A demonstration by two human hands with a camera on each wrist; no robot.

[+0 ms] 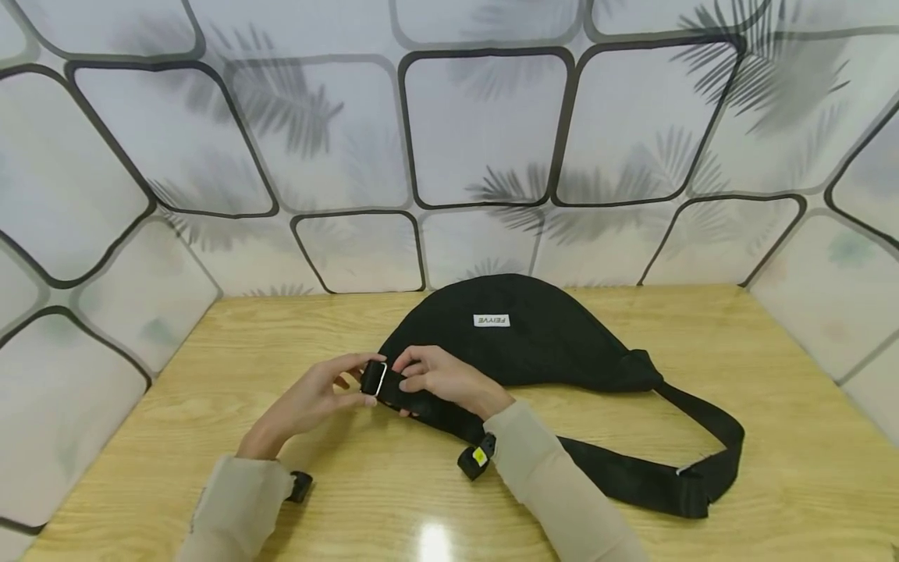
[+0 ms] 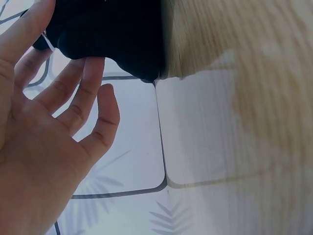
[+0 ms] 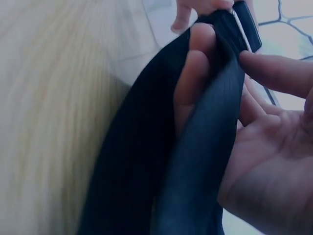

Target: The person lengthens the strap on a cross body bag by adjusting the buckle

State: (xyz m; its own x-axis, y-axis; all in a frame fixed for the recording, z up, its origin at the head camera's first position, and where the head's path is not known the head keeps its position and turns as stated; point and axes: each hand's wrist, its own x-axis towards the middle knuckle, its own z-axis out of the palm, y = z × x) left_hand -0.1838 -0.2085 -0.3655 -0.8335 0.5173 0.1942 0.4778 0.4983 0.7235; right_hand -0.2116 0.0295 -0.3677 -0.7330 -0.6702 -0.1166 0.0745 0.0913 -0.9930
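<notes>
A black waist bag [image 1: 520, 343] with a small white label lies on the wooden table, its strap [image 1: 449, 417] looping round the near side. At the bag's left end, my left hand [image 1: 309, 398] pinches the strap beside a metal slider [image 1: 381, 379] between thumb and fingers. Just right of the slider, my right hand [image 1: 445, 378] holds the strap. In the right wrist view, some right fingers [image 3: 193, 73] pass between two layers of webbing, with the thumb on the near layer. The left wrist view shows the left hand's other fingers [image 2: 105, 115] spread loosely below black fabric.
Farther right, the strap bends back through a second slider [image 1: 691, 472]. Patterned white panels [image 1: 485, 129] stand behind the table [image 1: 281, 328] and at both sides. Small black devices [image 1: 476, 460] sit at both wrists.
</notes>
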